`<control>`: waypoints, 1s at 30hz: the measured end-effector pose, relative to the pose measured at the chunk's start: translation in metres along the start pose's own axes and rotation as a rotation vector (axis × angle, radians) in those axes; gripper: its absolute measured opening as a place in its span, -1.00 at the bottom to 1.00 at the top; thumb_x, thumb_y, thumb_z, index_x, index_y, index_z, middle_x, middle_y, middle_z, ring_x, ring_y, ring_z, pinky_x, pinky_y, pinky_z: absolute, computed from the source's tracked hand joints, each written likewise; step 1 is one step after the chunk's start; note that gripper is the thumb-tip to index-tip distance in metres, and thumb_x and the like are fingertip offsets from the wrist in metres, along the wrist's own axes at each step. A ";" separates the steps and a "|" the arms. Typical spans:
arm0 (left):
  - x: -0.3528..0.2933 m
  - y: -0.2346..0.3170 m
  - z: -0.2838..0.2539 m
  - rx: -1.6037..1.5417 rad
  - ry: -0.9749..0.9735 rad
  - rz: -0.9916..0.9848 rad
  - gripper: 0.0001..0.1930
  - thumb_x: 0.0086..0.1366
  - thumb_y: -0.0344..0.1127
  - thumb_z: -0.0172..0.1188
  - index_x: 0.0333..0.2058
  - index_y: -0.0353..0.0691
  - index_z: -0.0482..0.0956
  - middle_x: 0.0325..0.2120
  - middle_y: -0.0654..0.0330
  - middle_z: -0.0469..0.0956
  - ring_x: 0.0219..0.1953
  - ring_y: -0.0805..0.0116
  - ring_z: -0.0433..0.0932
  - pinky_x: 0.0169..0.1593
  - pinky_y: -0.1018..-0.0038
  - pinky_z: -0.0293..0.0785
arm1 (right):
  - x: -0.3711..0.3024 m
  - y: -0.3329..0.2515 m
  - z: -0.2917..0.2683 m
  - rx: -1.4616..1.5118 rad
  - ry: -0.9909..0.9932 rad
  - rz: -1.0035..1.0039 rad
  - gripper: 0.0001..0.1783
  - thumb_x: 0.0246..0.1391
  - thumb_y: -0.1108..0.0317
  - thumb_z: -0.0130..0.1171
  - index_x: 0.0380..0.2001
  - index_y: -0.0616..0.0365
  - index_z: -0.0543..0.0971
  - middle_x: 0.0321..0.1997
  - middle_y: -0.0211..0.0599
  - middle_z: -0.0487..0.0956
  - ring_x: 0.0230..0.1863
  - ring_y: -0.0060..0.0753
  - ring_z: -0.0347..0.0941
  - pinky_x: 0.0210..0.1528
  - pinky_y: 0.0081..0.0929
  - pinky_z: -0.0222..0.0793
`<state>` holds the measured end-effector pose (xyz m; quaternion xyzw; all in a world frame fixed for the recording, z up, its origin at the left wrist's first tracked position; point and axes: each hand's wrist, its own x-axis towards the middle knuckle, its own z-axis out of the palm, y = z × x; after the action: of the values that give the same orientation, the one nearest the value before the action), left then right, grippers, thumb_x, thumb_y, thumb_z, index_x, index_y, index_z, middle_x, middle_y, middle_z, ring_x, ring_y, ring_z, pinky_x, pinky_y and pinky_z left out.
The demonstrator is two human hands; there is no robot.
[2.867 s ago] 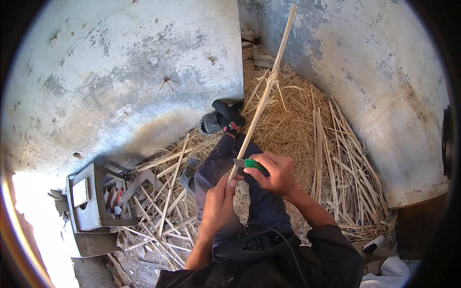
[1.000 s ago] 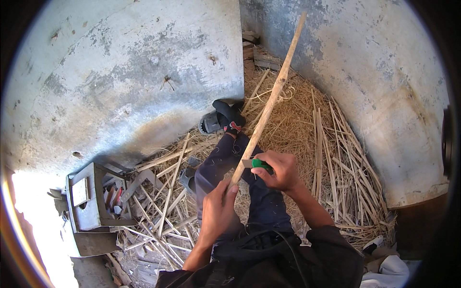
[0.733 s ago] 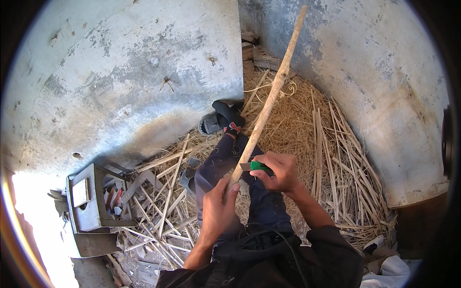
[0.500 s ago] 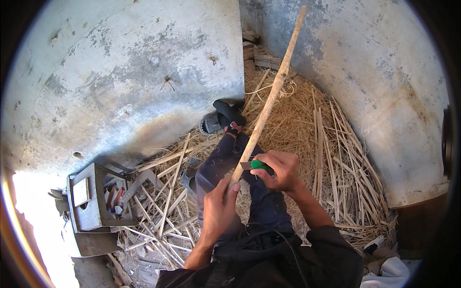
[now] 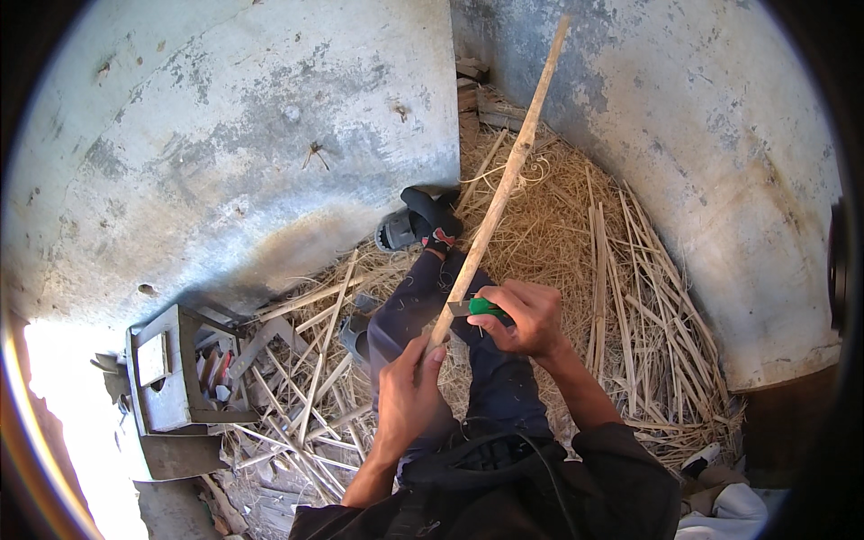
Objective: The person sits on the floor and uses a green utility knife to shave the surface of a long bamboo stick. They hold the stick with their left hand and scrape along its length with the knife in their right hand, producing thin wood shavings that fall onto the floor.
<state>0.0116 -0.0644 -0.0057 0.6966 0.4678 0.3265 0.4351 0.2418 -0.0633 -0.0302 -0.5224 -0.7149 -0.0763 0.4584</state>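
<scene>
A tan stick (image 5: 497, 207), mottled in light brown, contrasts with a vivid green-handled, dull grey-bladed cutter (image 5: 483, 310), while the wearer's clothes run to dark navy trousers (image 5: 504, 387) and a black top (image 5: 612, 459). Golden-brown shavings (image 5: 549, 234) and paler, straw-coloured strips (image 5: 670, 297) stand out against whitish-grey walls (image 5: 225, 135) blotched with darker grey and, at right, streaked rusty brown. A grey clog (image 5: 393, 232) offsets a black sock (image 5: 430, 210) marked in red and white.
</scene>
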 end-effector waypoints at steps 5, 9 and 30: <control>-0.011 0.002 -0.005 0.049 -0.079 -0.100 -0.72 0.57 -0.27 0.17 0.03 -0.32 0.71 -0.50 0.20 0.61 -0.43 0.57 0.45 -0.33 0.48 0.39 | 0.003 0.039 0.000 0.022 0.230 0.283 -0.61 0.34 0.00 0.34 -0.26 0.16 0.72 -0.55 -0.31 0.60 -0.59 -0.41 0.53 -0.53 -0.40 0.38; -0.047 -0.015 -0.001 -0.029 -0.165 -0.021 -0.77 0.51 -0.33 0.24 -0.01 -0.37 0.67 -0.42 -0.16 0.66 -0.42 0.00 0.66 -0.22 0.28 0.56 | -0.001 0.123 -0.026 -0.128 0.213 0.506 -0.54 0.45 0.00 0.20 -0.21 0.26 0.72 -0.58 -0.39 0.54 -0.62 -0.56 0.31 -0.56 -0.43 0.15; 0.002 -0.008 -0.004 -0.296 -0.199 -0.060 -0.52 0.73 -0.01 -0.17 0.11 -0.23 0.65 -0.55 0.50 0.23 -0.55 0.71 0.15 -0.47 0.63 0.07 | -0.015 -0.013 0.012 0.217 -0.025 0.099 -0.62 0.24 0.04 0.44 -0.20 0.17 0.70 -0.40 -0.29 0.69 -0.46 -0.26 0.68 -0.46 -0.36 0.53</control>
<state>0.0059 -0.0601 -0.0119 0.6395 0.3899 0.3082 0.5865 0.2253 -0.0722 -0.0429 -0.5054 -0.6978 0.0309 0.5066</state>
